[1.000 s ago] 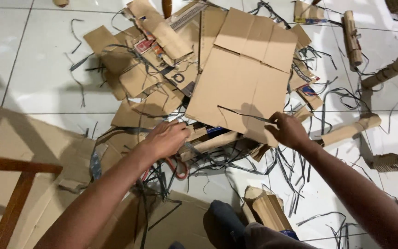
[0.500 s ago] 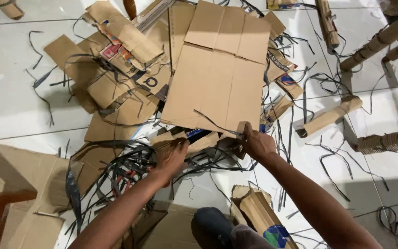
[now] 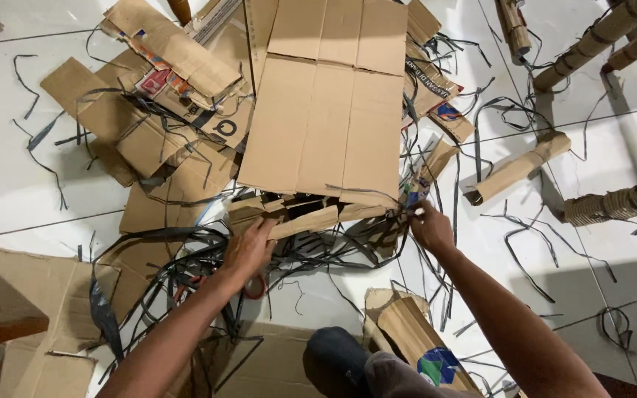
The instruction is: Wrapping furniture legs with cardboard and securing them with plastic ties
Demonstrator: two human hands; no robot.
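Slid in under the near edge of the flattened cardboard box [image 3: 326, 125] since a second ago: left hand [image 3: 248, 250] clamped on a cardboard strip [image 3: 304, 221], right hand [image 3: 430, 227] pinched around black straps [image 3: 407, 210].

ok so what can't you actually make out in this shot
Head view only:
- Left hand: its fingers curl over a cardboard strip, so the grip underneath is hidden.
- Red-handled tool: mostly covered by the left hand and black strapping; its kind is unclear.
- Right hand: what the fingertips pinch is too small to tell.
- Large flattened box: its top is cut off by the frame edge.
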